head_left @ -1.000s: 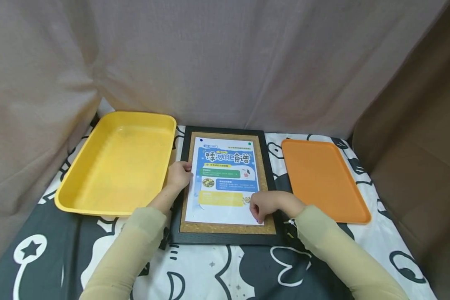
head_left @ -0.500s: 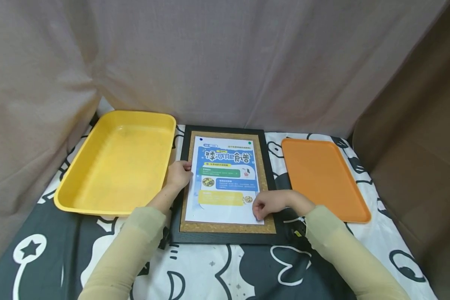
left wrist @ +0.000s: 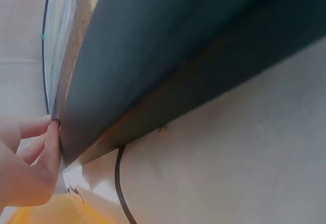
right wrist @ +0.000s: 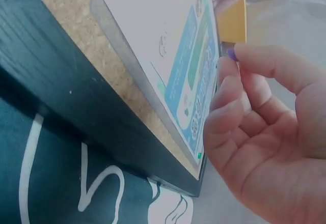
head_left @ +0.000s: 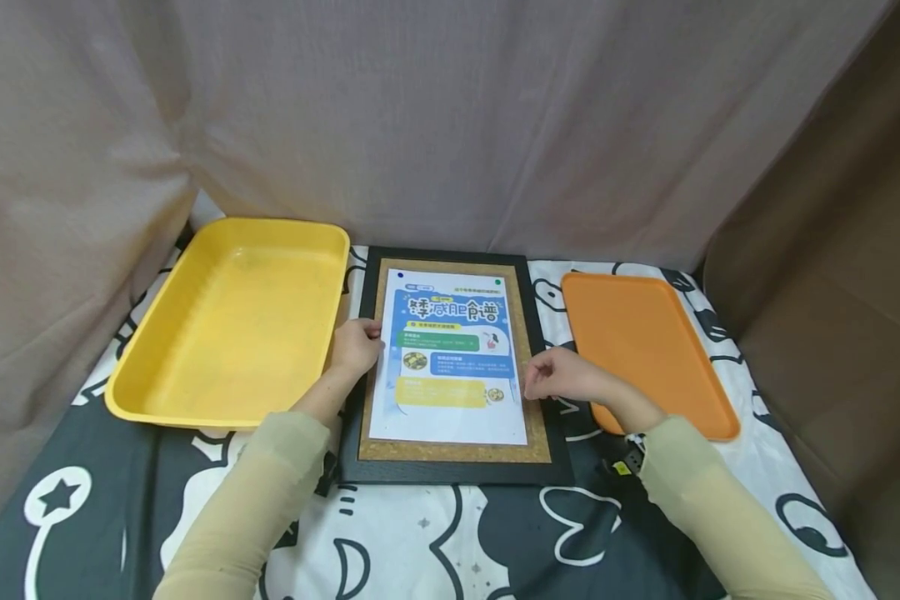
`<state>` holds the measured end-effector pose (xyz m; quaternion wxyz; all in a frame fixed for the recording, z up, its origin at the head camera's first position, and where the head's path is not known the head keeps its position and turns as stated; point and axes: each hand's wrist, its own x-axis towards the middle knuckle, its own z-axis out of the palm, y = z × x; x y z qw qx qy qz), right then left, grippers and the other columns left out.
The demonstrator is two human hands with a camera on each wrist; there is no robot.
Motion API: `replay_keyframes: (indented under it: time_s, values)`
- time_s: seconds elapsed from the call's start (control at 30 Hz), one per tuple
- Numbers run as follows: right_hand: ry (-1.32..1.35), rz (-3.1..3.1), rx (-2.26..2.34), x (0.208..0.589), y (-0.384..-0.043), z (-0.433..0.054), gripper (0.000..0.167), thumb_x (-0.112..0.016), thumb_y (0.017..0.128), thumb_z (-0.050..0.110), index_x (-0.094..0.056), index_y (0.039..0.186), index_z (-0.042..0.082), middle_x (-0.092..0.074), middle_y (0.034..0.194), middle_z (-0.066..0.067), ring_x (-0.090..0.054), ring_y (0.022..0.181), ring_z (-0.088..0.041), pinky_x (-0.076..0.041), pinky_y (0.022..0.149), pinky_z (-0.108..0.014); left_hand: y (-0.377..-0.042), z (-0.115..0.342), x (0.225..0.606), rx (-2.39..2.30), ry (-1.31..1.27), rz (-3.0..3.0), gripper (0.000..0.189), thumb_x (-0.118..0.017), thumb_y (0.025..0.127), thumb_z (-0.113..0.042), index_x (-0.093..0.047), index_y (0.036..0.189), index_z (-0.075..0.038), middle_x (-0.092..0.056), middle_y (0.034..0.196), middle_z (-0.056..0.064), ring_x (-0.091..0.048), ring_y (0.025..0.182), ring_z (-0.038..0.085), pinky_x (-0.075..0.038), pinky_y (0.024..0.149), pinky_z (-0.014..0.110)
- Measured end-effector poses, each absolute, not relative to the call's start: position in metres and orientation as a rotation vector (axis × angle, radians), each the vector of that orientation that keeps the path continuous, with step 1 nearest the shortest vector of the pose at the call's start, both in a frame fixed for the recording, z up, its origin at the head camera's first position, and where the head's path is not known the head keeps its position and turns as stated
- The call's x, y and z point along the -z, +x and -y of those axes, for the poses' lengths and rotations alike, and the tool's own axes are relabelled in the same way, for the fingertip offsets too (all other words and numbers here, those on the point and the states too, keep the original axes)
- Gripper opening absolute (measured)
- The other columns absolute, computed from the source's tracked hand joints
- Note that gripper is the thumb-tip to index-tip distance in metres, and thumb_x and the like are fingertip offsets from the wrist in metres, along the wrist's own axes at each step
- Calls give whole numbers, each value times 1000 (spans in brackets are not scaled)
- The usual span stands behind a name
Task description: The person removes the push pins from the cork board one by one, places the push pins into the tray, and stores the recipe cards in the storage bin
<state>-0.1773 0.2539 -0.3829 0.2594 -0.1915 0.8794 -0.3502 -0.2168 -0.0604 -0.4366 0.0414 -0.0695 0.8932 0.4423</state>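
A printed poster (head_left: 450,367) lies on a corkboard (head_left: 450,452) with a black frame (head_left: 457,473). In the head view, a blue pin (head_left: 401,275) and a green pin (head_left: 498,282) sit at its top corners. My left hand (head_left: 356,346) has its fingertips together at the poster's left edge, appearing to pinch it; the left wrist view partly hides the contact. Over the board's right side, my right hand (head_left: 566,375) pinches a small purple push pin (right wrist: 232,54) between thumb and forefinger, raised off the poster in the right wrist view.
A deep yellow tray (head_left: 217,423) stands left of the board. On the right lies a flat orange tray (head_left: 645,350), partly behind the right hand. A patterned cloth (head_left: 435,533) covers the table, with a grey curtain (head_left: 450,125) behind.
My right hand has moved up and right, away from the poster's lower right corner, with the purple push pin in its fingers. The left hand stays at the left edge.
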Motion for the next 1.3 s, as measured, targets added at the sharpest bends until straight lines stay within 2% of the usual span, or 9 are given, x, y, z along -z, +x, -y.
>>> replay_keyframes:
  time_s: [0.17, 0.33, 0.67, 0.87, 1.1, 1.2, 1.3]
  values:
    - [-473, -2426, 980, 380, -179, -261, 9, -61, 82, 7, -63, 75, 4, -56, 63, -2, -50, 61, -17, -44, 55, -27, -217, 61, 437, -1364, -226, -2720, 34, -56, 88, -1, -58, 121, 4, -62, 112, 20, -59, 100, 28, -53, 86, 37]
    - [-285, -2485, 972, 373, -181, -269, 11, -61, 84, 9, -63, 81, -1, -57, 65, -5, -49, 58, -16, -45, 56, -28, -218, 62, 439, -1363, -216, -2727, 34, -57, 87, 0, -58, 121, 5, -62, 111, 21, -59, 100, 29, -53, 86, 37]
    - [-48, -2603, 988, 358, -185, -289, 18, -60, 86, 15, -62, 89, -3, -58, 69, -3, -54, 69, -21, -50, 66, -30, -218, 63, 440, -1365, -222, -2739, 34, -57, 87, 0, -58, 120, 6, -63, 111, 21, -60, 100, 28, -53, 85, 37]
    - [84, -2633, 1015, 358, -193, -305, 24, -58, 89, 17, -60, 96, -6, -59, 77, -1, -52, 74, -18, -50, 71, -26, -218, 63, 439, -1375, -226, -2720, 34, -56, 87, 0, -59, 120, 5, -62, 111, 20, -60, 99, 28, -54, 84, 36]
    - [190, -2631, 1069, 359, -201, -324, 34, -54, 92, 22, -59, 109, -8, -64, 99, -9, -55, 84, -22, -50, 71, -18, -218, 63, 437, -1382, -206, -2735, 33, -56, 87, 0, -60, 119, 5, -64, 109, 20, -60, 98, 28, -54, 83, 37]
    - [224, -2633, 1074, 360, -203, -332, 37, -54, 93, 24, -57, 113, -7, -64, 100, -10, -55, 87, -24, -50, 71, -17, -218, 62, 438, -1363, -186, -2769, 32, -57, 85, 0, -62, 116, 5, -65, 107, 20, -61, 97, 28, -53, 82, 37]
    - [262, -2634, 1079, 360, -206, -340, 40, -55, 92, 26, -57, 115, -7, -64, 94, -2, -55, 89, -24, -50, 71, -16, -219, 62, 440, -1354, -184, -2785, 32, -57, 85, 0, -62, 115, 5, -65, 106, 20, -61, 96, 27, -53, 82, 37]
